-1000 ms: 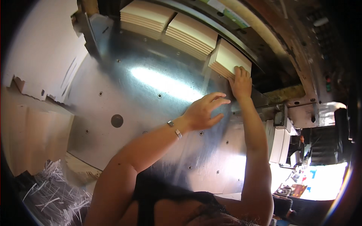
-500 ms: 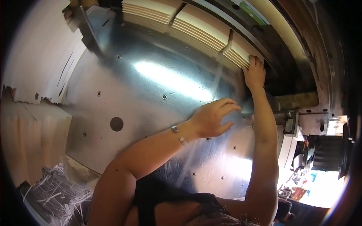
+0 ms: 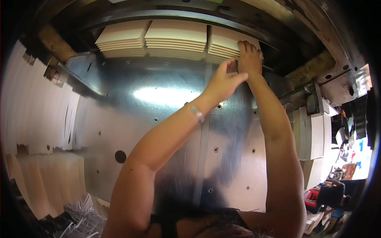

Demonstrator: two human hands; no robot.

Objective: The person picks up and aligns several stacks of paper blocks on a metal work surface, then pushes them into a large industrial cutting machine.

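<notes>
Three stacks of cream sheets stand side by side at the far edge of a shiny metal table [image 3: 178,146]: a left stack [image 3: 123,35], a middle stack [image 3: 176,33] and a right stack [image 3: 224,36]. My right hand [image 3: 250,59] rests on the right stack's near right part, fingers spread over the top sheet; its thumb is hidden. Close beside it, my left hand [image 3: 222,82] is held above the metal with thumb and fingers apart, near the right wrist. Nothing shows between the left fingers. A silver bracelet [image 3: 197,114] circles my left wrist.
A dark machine beam [image 3: 174,15] crosses behind the stacks. Tall piles of pale sheets [image 3: 43,103] stand at the left, with shredded paper strips [image 3: 81,216] below them. At the right are a metal bracket [image 3: 313,101] and a pale stack [image 3: 315,135]. The table has screw holes and one large dark hole [image 3: 120,156].
The view has turned, bringing the stacks to the top middle. My left hand has moved up and forward, close to my right hand, which stays at the right stack with its fingers now farther over the top.
</notes>
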